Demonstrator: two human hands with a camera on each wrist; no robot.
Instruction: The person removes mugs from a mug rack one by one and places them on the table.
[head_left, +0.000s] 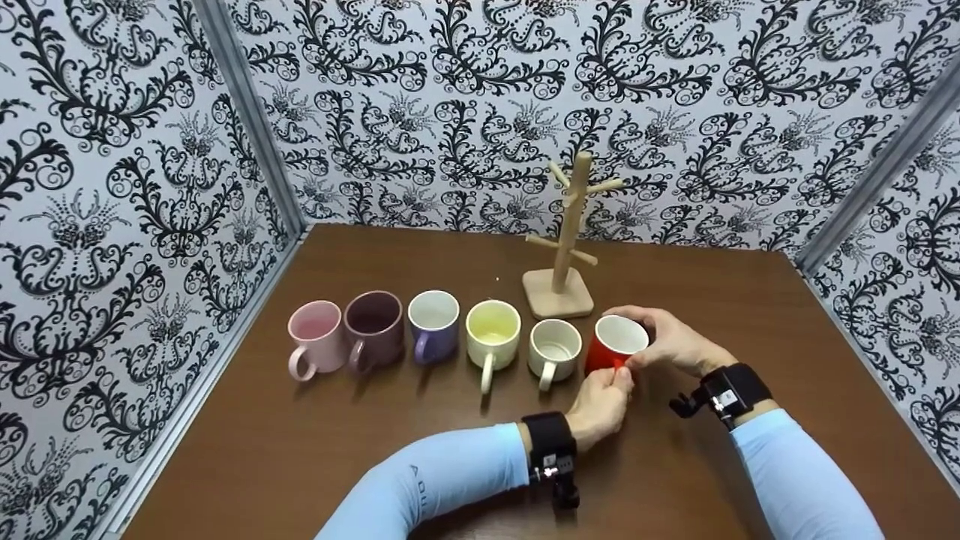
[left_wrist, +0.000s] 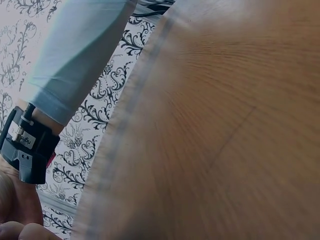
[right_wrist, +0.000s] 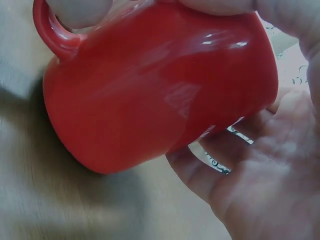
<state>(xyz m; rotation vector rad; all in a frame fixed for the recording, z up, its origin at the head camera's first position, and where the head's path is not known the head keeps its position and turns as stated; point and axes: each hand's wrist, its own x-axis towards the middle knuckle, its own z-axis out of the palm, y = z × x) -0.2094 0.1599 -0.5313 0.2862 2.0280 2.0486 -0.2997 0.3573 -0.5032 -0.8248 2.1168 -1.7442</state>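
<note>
At the right end of a row of mugs is a red mug [head_left: 598, 355] with a white inside. My right hand [head_left: 679, 341] grips its body from the right, thumb on the near side and fingers reaching round the far side. The left hand [head_left: 598, 411] pinches the mug's handle [right_wrist: 54, 37] from the front; one of its fingertips overlaps the handle loop in the right wrist view. That view also shows the red side tilted, with the base close over the table. In the left wrist view, a few fingers [left_wrist: 30, 232] show only at the lower left corner.
Left of the red mug stand a small off-white mug [head_left: 553, 366], a pale yellow mug [head_left: 493, 351], a purple mug [head_left: 442, 337], a dark plum mug [head_left: 381, 345] and a pink mug [head_left: 324, 354]. Behind them rises a wooden mug tree [head_left: 571, 240] on the brown table [head_left: 420, 465]. Patterned walls [head_left: 480, 135] enclose it.
</note>
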